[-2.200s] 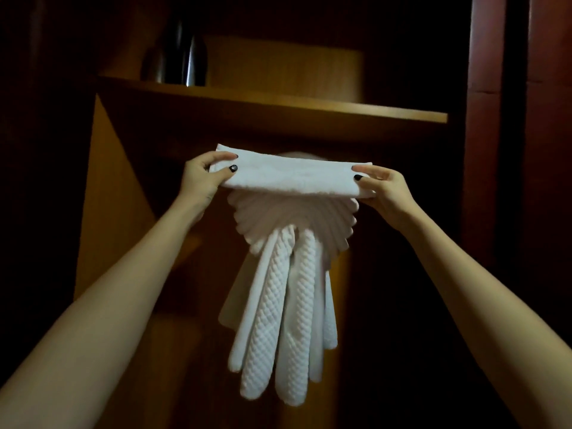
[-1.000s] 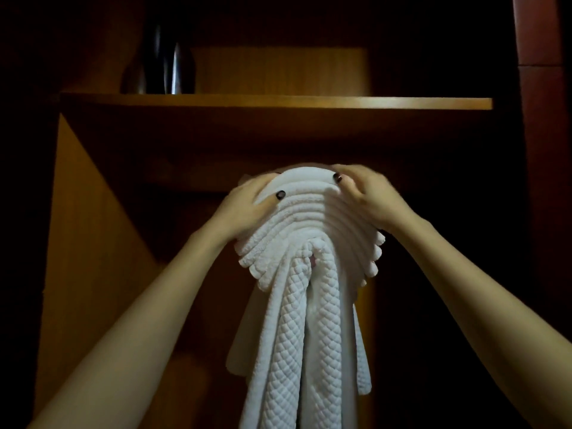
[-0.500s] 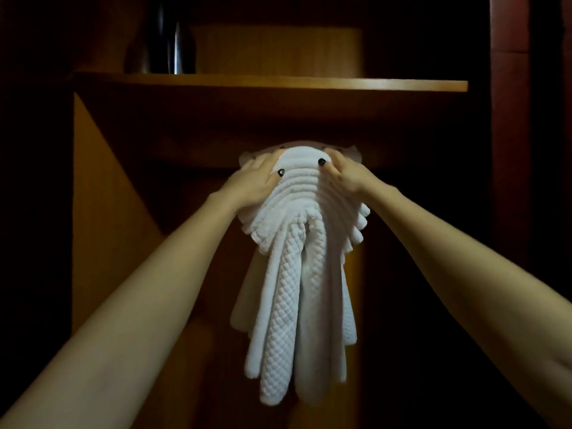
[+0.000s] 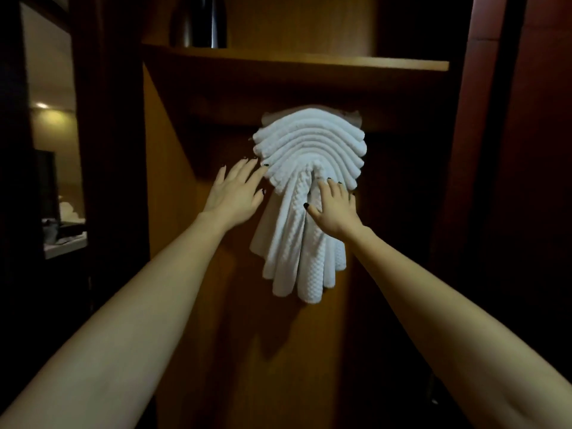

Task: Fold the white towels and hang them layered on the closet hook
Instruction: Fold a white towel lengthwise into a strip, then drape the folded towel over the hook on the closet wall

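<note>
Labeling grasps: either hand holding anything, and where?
Nothing held. Left hand, fingers straight, beside the towels; right hand flat on their hanging ends.

White towels (image 4: pixel 309 144) hang fanned beneath the shelf (image 4: pixel 294 61); left hand (image 4: pixel 233 193) spread at nine o'clock, right hand (image 4: pixel 335 209) flat on them.

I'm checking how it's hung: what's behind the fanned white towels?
Behind the fanned towels, a flatter pale cloth edge peeks out at the top, against the wooden closet panel. The hook itself is covered, so it cannot be seen.
</note>
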Motion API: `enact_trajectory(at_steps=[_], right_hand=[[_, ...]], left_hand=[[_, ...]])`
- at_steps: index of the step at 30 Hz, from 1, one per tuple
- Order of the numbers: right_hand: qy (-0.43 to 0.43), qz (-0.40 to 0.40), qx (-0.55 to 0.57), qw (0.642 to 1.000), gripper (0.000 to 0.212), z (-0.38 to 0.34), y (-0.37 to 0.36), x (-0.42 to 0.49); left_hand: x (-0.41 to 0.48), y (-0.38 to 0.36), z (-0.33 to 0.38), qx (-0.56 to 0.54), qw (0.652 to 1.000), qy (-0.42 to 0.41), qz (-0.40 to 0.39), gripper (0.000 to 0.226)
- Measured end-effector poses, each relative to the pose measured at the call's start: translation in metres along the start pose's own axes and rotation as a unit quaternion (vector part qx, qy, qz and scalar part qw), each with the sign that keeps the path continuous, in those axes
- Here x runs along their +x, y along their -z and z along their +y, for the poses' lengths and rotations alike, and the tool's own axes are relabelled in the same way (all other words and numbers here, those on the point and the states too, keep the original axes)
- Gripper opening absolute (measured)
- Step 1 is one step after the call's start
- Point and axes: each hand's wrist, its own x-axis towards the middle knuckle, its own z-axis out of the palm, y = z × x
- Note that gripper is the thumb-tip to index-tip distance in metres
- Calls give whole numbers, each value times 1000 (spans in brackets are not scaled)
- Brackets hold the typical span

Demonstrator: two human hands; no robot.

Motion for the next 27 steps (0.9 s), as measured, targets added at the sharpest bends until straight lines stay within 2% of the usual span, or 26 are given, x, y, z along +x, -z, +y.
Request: enact_trajectory(at_steps=[7, 12, 17, 20, 23, 27], right_hand=[[3, -132, 28, 991, 62, -61, -43, -91], [8, -238, 47, 970, 63, -118, -99, -160], [46, -338, 55, 938, 66, -196, -169, -235], [67, -390, 70, 916, 65, -255, -211, -277], [87, -433, 71, 894, 65, -326, -252, -317], [130, -508, 80, 848, 66, -431, -300, -382]], left_hand=[[-120, 9, -6, 4, 994, 77, -72, 57], [-240, -7, -37, -12, 977, 120, -176, 56], [-377, -25, -105, 27, 949, 141, -280, 56], [-465, -25, -152, 39, 922, 182, -341, 59], [-541, -13, -195, 59, 894, 214, -389, 59], [-632, 11, -255, 52, 860, 265, -434, 59]])
